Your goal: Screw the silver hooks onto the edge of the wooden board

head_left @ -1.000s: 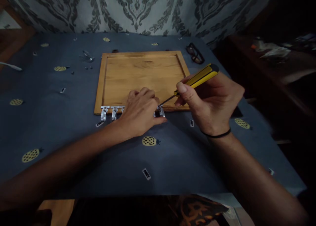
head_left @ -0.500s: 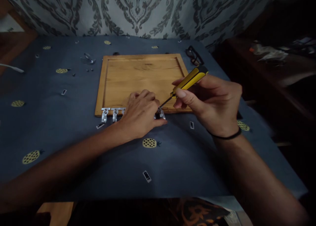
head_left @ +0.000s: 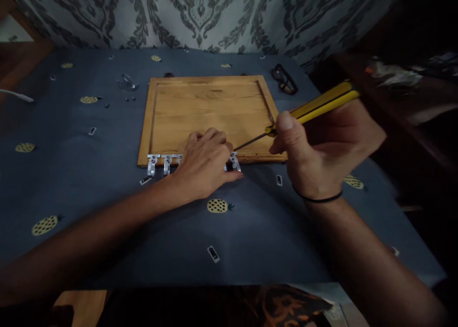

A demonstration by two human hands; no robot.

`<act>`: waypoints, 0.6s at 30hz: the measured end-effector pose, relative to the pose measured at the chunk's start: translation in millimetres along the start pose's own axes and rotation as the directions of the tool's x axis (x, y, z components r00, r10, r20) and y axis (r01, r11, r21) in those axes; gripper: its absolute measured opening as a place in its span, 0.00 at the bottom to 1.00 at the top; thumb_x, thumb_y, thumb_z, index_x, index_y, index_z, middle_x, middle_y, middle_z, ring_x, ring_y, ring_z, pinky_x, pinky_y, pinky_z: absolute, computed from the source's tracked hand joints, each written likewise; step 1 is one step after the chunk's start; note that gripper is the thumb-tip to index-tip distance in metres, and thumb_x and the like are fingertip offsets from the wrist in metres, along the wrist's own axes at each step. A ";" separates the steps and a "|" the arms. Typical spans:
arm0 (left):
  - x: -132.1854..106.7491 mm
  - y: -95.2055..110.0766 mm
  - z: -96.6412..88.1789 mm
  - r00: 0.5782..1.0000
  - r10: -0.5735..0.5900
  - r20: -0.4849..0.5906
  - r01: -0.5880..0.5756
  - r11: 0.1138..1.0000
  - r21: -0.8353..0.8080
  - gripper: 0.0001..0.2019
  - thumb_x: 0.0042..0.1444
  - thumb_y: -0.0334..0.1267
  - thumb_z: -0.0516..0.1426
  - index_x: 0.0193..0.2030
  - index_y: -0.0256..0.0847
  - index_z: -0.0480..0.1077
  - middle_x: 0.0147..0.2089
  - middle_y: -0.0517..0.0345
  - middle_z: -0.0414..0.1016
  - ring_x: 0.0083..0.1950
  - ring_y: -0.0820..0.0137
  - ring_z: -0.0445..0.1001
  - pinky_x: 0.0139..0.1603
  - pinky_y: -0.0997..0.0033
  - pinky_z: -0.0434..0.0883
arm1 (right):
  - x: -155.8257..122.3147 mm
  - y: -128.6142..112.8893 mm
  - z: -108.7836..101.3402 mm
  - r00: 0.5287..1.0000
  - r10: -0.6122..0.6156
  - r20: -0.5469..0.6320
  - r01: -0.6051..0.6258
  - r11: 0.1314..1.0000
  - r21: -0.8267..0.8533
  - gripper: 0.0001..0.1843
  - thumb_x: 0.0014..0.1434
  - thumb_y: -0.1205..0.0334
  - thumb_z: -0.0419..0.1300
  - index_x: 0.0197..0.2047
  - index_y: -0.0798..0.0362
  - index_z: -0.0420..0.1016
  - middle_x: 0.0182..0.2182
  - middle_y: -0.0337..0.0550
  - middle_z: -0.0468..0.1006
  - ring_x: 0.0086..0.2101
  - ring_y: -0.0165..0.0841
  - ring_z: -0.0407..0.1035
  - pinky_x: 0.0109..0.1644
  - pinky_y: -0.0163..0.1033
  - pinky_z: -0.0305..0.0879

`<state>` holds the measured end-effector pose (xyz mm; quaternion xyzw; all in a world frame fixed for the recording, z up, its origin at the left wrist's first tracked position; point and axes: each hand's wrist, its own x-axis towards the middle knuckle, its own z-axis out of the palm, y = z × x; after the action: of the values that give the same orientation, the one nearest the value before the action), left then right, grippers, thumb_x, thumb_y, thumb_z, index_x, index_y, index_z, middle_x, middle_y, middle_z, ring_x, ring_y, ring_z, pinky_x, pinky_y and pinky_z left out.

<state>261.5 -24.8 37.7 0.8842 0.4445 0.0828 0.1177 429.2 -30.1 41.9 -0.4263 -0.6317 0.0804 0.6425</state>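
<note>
A framed wooden panel (head_left: pixel 211 112) lies flat on the cloth, with several metal hinges (head_left: pixel 167 164) in a row along its near edge. My left hand (head_left: pixel 205 165) is closed around the rightmost hinge (head_left: pixel 234 161), fingers on the panel side and thumb below. It hides the middle of the row. In my right hand (head_left: pixel 322 150), closed, is a yellow and black screwdriver (head_left: pixel 315 105). Its shaft slants down to the left, and the tip is close to the top of that hinge; contact cannot be made out.
Beyond the panel's right corner lie black-framed glasses (head_left: pixel 284 79). Some small metal pieces (head_left: pixel 130 99) and a clear plastic item (head_left: pixel 128 82) are at its left. A white cable (head_left: pixel 16 96) reaches in at the far left. Patterned blue cloth (head_left: pixel 107 250) covers the table.
My right hand has shifted to the right and turned, so the screwdriver leans lower, its handle farther right. My left hand keeps its place on the hinge.
</note>
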 end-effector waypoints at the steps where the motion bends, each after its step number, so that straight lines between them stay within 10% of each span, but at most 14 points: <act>1: 0.2 0.5 -0.6 1.000 -0.005 0.006 0.005 1.000 -0.002 0.18 0.59 0.49 0.66 0.44 0.34 0.77 0.50 0.47 0.76 0.59 0.53 0.68 0.57 0.56 0.61 | -0.4 2.0 -0.2 1.000 0.010 0.019 -0.010 1.000 -0.009 0.20 0.55 0.44 0.71 0.25 0.47 0.71 0.19 0.34 0.69 0.17 0.26 0.62 0.17 0.35 0.57; 18: 0.2 -1.2 3.1 0.998 0.025 -0.054 -0.025 1.000 -0.004 0.16 0.59 0.49 0.67 0.42 0.36 0.77 0.49 0.47 0.77 0.57 0.53 0.70 0.57 0.54 0.64 | -2.9 11.0 -5.4 0.983 -0.009 0.185 0.017 0.999 -0.045 0.16 0.55 0.50 0.73 0.30 0.47 0.71 0.25 0.35 0.71 0.20 0.26 0.64 0.21 0.36 0.61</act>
<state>261.4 -24.3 34.4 0.8868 0.4363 0.1090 0.1065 438.1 -27.5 33.4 -0.4276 -0.6931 0.1009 0.5715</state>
